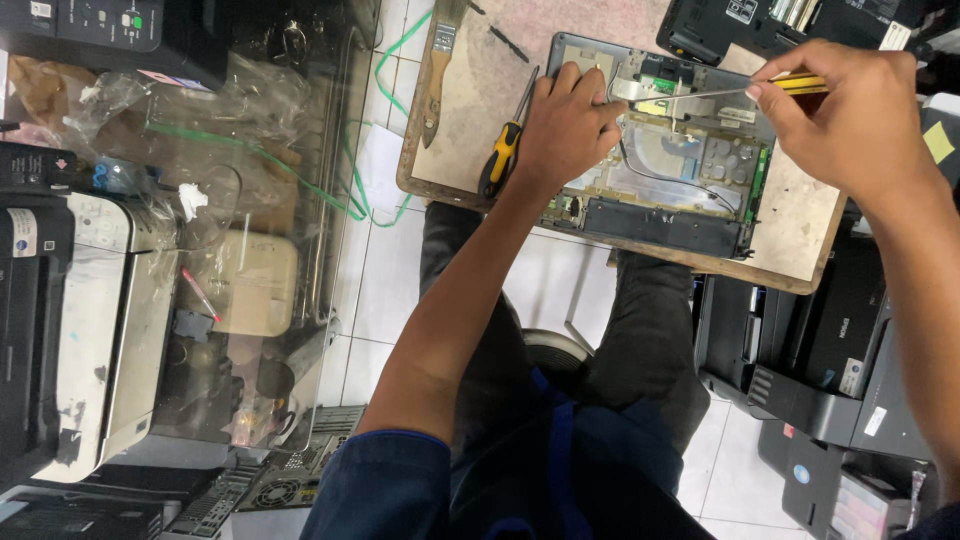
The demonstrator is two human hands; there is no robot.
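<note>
An opened laptop chassis (690,165) lies on a wooden board (800,230) resting across my knees. My left hand (568,125) presses flat on the chassis' left part, fingers near a metal bracket. My right hand (850,115) grips a screwdriver with a yellow striped handle (800,84); its long shaft reaches left to the metal bracket (640,90) at the chassis' far edge. A second screwdriver with a yellow and black handle (503,150) lies on the board just left of my left hand.
A paintbrush (437,75) lies at the board's left side. Printers stand around: a white one (90,320) at left, black ones (820,350) at right and one (760,25) beyond the board. A glass-topped shelf (250,200) with plastic bags is at left.
</note>
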